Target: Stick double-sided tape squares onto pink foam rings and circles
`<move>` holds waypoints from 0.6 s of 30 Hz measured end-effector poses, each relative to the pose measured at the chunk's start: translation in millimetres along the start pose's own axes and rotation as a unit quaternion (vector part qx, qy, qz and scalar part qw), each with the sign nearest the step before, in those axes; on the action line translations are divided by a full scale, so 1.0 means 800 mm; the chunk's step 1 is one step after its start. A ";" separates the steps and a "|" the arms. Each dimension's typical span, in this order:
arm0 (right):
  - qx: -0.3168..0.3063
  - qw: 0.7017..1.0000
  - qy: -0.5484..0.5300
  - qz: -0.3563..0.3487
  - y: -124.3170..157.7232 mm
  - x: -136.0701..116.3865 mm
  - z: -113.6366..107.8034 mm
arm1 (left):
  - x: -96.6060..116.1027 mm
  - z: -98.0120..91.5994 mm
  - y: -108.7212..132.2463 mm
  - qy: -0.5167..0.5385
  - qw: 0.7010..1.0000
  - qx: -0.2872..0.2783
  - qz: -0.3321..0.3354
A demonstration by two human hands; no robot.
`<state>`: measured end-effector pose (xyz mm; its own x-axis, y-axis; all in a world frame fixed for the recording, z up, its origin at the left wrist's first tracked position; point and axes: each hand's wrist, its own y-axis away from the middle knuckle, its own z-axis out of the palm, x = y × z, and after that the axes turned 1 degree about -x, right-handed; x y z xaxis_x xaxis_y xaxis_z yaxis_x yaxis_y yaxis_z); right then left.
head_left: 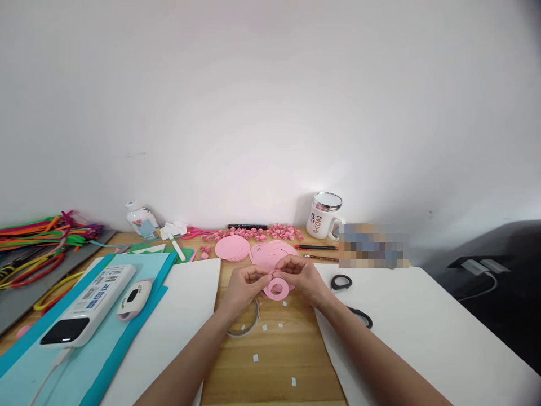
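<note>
My left hand (pixel 249 283) and my right hand (pixel 302 275) meet over the middle of the wooden table. Their fingertips pinch a pink paper strip (pixel 276 296), whose curled end hangs below them as a ring. What lies right between the fingertips is mostly hidden. Just behind the hands is a pile of pink paper circles (pixel 270 251), with a neat stack of pink paper circles (pixel 232 248) to its left. A roll of tape (pixel 256 321) lies under my left wrist, partly covered. Small white squares (pixel 255 357) are scattered in front.
Rolled pink paper roses (pixel 285 232) line the wall beside a white mug (pixel 324 217). Black-handled scissors (pixel 341 281) lie by my right forearm, on white paper (pixel 406 321). Left are a white power bank (pixel 91 307), a small white device (pixel 134 299), a bottle (pixel 141 220) and pipe cleaners (pixel 42 237).
</note>
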<state>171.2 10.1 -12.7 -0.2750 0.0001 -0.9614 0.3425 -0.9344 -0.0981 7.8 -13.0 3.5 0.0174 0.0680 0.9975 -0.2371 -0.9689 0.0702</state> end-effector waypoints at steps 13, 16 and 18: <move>-0.011 1.000 0.020 0.000 -0.001 -0.002 0.000 | 0.009 0.004 0.000 -0.001 1.000 0.029 -0.004; -0.017 1.000 0.019 0.003 -0.002 0.003 -0.001 | 0.006 0.003 0.000 -0.004 1.000 0.025 -0.002; -0.019 0.999 0.026 0.002 -0.002 0.004 -0.002 | 0.005 0.002 0.000 -0.008 1.000 0.021 -0.009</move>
<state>171.1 12.1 -16.2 -0.2260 0.0161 -0.9740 0.3775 -0.9203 -0.1028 9.2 -13.0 7.2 0.0366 0.0826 0.9959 -0.1963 -0.9766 0.0882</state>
